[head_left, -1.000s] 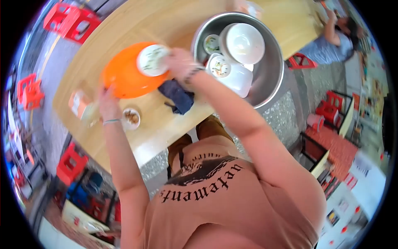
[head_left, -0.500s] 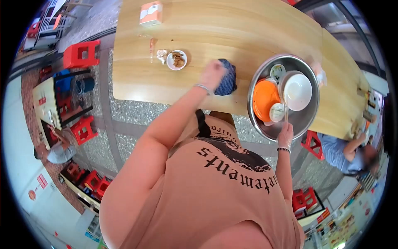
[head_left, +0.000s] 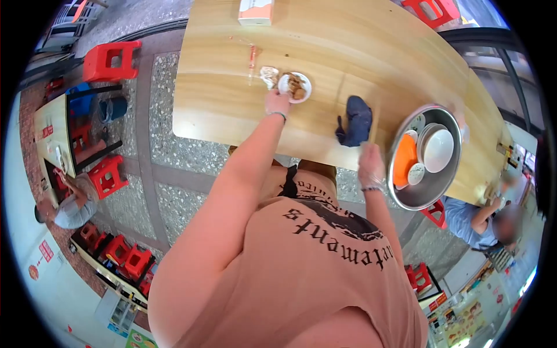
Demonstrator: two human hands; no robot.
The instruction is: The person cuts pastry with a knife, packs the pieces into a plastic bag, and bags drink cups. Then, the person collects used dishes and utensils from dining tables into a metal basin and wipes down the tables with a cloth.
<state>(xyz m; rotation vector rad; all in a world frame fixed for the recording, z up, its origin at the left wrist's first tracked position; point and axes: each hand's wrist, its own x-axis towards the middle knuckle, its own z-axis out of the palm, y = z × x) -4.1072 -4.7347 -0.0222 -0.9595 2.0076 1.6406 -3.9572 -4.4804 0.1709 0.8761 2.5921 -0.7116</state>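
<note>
My left hand (head_left: 277,102), in a clear glove, is at the near-left rim of a small white bowl (head_left: 305,96) of brown food scraps, its fingers closed on the edge. A crumpled tissue (head_left: 269,76) lies beside the bowl. My right hand (head_left: 371,165), also gloved and slightly blurred, is closed around thin chopsticks (head_left: 376,119) that point up over the table. Between the hands a dark blue cloth (head_left: 357,120) lies bunched on the wood. Right of my right hand stands a steel basin (head_left: 398,194) holding an orange dish (head_left: 404,161) and white bowls (head_left: 437,151).
On the wooden table (head_left: 220,116) are a tissue box (head_left: 256,13) at the far edge and a red-and-clear wrapper (head_left: 252,61). Red stools (head_left: 110,61) stand around. A person (head_left: 478,223) sits at the right, another person (head_left: 72,210) at the left.
My left hand has left the blue cloth and moved to the scrap bowl. My right hand has come out of the basin leftward with the chopsticks. The view has shifted, moving the table things rightward.
</note>
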